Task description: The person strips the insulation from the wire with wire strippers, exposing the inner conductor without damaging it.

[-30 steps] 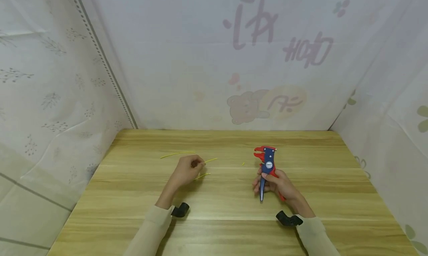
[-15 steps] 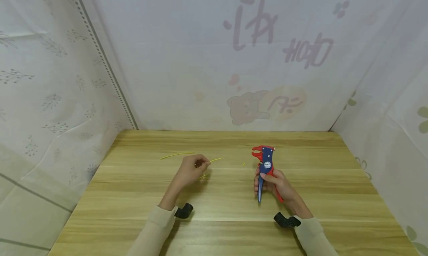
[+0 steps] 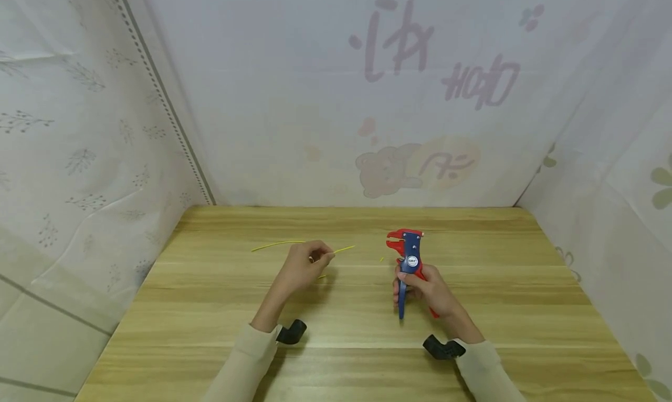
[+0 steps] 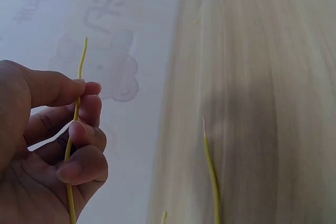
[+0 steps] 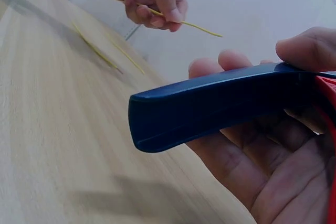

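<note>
Between thumb and fingers, my left hand [image 3: 304, 266] pinches a thin yellow wire [image 4: 82, 61] above the table. The wire's free end points right, toward a red and blue wire stripper [image 3: 411, 251]. My right hand [image 3: 433, 288] grips this tool by its handles, thumb on the blue one [image 5: 210, 103]; its red jaws face left, apart from the wire. A second yellow wire [image 4: 211, 169], its tip bared, lies on the table under my left hand and is mostly hidden in the head view. Behind that hand lies a third yellow wire [image 3: 275, 245].
A tiny yellow scrap [image 3: 381, 259] lies on the wooden table [image 3: 357, 361] between the hands. Printed cloth hangs [image 3: 294, 98] along the back and both sides of the table. Each sleeve cuff carries a black mount [image 3: 291, 332].
My left hand has shifted slightly right with the pinched wire. The right hand has brought the wire stripper left, so the two are closer together. The wires on the table stay put.
</note>
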The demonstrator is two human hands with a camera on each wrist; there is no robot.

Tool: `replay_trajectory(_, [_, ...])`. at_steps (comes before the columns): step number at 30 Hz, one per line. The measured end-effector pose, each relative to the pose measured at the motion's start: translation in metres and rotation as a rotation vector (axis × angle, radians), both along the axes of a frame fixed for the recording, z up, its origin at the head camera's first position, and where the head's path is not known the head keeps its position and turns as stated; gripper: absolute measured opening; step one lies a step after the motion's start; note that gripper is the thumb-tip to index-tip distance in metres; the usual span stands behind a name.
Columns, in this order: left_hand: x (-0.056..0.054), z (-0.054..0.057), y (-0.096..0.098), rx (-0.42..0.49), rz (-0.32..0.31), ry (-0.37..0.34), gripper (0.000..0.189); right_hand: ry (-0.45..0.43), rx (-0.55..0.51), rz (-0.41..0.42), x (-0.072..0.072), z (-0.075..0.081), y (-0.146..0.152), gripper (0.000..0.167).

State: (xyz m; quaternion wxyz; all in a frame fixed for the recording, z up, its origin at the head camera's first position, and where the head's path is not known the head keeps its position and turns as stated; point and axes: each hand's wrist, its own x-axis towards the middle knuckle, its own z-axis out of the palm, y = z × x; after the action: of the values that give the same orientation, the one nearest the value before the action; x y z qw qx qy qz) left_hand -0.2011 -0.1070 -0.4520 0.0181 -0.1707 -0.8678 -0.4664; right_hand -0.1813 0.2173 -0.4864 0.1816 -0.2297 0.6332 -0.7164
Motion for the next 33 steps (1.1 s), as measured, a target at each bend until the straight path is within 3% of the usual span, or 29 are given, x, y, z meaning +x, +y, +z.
replay_trajectory(6, [0.001, 0.003, 0.004, 0.006, -0.006, -0.008, 0.014, 0.003, 0.014, 0.004, 0.0, 0.0, -0.006, 0.028])
replay_trajectory(13, [0.002, 0.006, 0.007, 0.013, -0.018, 0.033, 0.009, 0.011, 0.02, 0.007, 0.001, 0.0, -0.012, 0.023])
replay_trajectory(33, [0.003, 0.013, 0.015, 0.039, -0.032, 0.095, 0.01, 0.04, 0.045, 0.053, 0.004, 0.007, -0.023, 0.038])
